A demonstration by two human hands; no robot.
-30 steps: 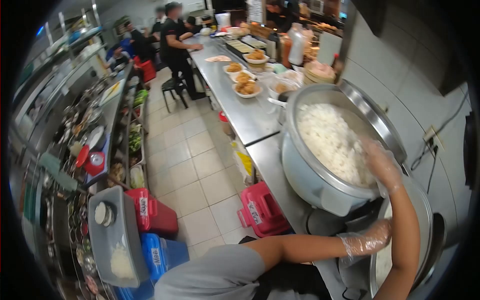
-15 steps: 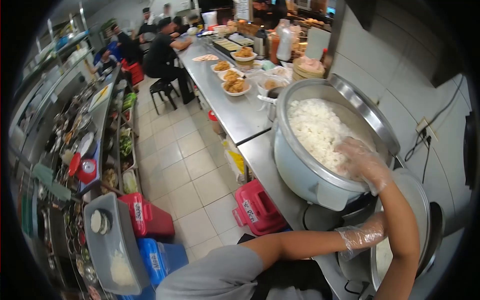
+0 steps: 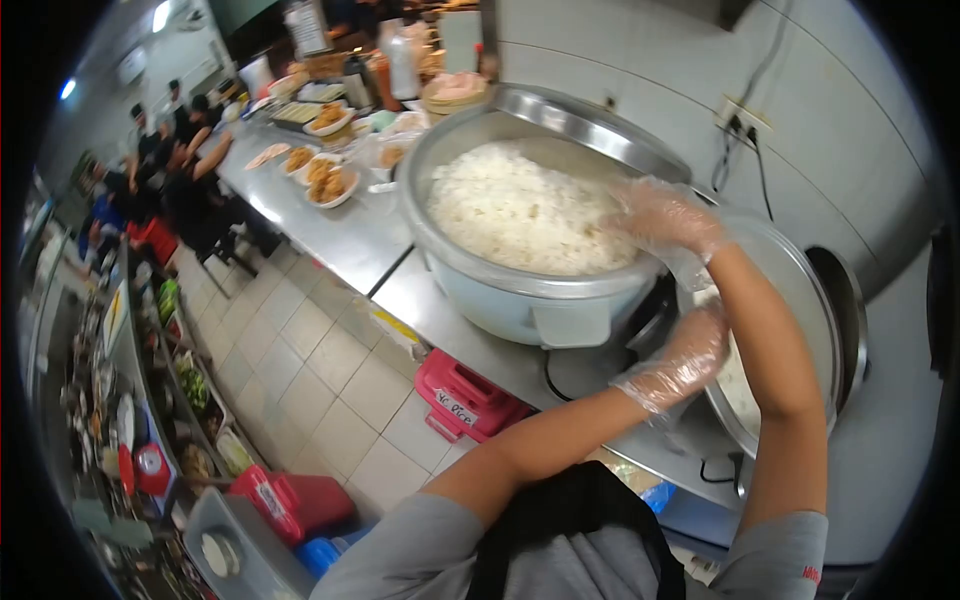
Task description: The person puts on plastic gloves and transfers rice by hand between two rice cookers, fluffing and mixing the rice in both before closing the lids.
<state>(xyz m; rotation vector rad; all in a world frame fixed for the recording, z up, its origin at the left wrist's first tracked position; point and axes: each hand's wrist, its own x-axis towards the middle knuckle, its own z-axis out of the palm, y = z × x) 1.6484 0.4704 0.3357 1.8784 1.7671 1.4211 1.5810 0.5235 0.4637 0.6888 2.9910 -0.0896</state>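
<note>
A large pale blue rice cooker [image 3: 490,300] stands on the steel counter, filled with white rice [image 3: 520,215]. My right hand [image 3: 670,222], in a clear plastic glove, reaches over the cooker's right rim to the rice. Its fingers are smeared by motion, so their grip does not show. Lower down, my gloved left hand [image 3: 688,350] is beside a second metal pot [image 3: 830,350], with its fingers curled together. What it holds, if anything, is hidden. White rice also shows in that pot, partly behind my right forearm.
Bowls of fried food [image 3: 328,185] stand farther along the counter [image 3: 330,240]. A round lid [image 3: 845,310] leans at the right. Power cords [image 3: 740,130] hang from a wall outlet. Red bins [image 3: 465,395] sit below the counter edge. Several people are at the far end.
The view has swung right. My right hand has shifted from deep in the rice toward the cooker's right rim. The rice surface looks flatter. My left hand shows more fully beside the second pot.
</note>
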